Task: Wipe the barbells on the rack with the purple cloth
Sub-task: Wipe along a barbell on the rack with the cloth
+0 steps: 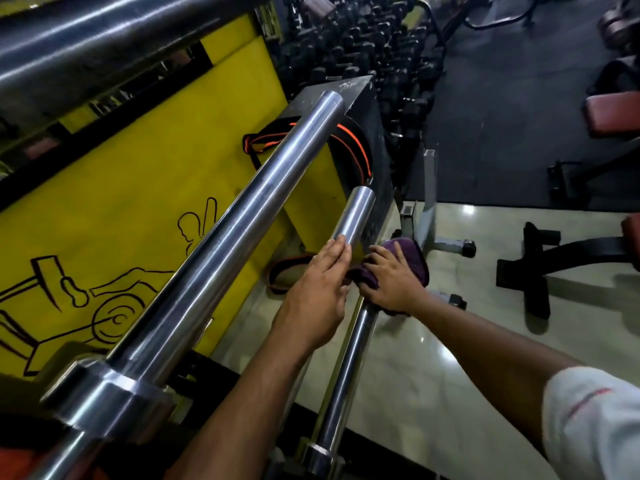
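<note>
Your right hand [391, 279] presses the purple cloth [412, 261] onto the lower barbell [356, 216], fingers curled over it. Your left hand [318, 292] rests flat-fingered on that barbell, beside the cloth. A thicker barbell [221, 237] lies left.

- Barbell sleeves [221, 216]: polished metal, smooth, mirror-glossy.
- Purple cloth [414, 261]: soft, matt fabric.
- Floor tiles [467, 341]: glossy, reflective.
- Yellow wall [138, 174]: matt painted surface.
</note>
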Demonstrator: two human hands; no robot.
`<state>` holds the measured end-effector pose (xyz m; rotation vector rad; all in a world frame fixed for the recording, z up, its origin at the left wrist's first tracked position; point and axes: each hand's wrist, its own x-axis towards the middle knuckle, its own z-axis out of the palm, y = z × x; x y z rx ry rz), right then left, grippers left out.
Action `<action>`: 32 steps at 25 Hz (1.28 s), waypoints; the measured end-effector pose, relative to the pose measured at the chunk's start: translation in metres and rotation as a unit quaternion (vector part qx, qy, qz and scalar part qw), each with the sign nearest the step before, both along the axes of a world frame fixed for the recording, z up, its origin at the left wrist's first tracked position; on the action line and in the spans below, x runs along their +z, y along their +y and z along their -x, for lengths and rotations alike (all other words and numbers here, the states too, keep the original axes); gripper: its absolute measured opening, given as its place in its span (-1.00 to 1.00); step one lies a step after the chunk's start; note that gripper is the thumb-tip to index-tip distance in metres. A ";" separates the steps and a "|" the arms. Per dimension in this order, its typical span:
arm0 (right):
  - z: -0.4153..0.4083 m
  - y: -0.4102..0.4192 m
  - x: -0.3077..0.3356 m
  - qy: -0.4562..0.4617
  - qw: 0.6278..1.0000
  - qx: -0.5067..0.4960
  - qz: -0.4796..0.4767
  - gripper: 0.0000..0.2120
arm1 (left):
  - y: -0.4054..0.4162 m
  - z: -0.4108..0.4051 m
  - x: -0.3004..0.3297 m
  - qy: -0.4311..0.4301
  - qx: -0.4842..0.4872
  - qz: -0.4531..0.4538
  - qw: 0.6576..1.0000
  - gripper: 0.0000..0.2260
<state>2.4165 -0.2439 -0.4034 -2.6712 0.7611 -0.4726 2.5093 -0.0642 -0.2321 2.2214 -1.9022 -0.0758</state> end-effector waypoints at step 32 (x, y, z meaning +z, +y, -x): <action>0.015 0.110 -0.010 -0.033 0.994 0.104 0.018 -0.53 | 0.000 0.000 0.006 0.060 0.016 0.014 0.998 -0.47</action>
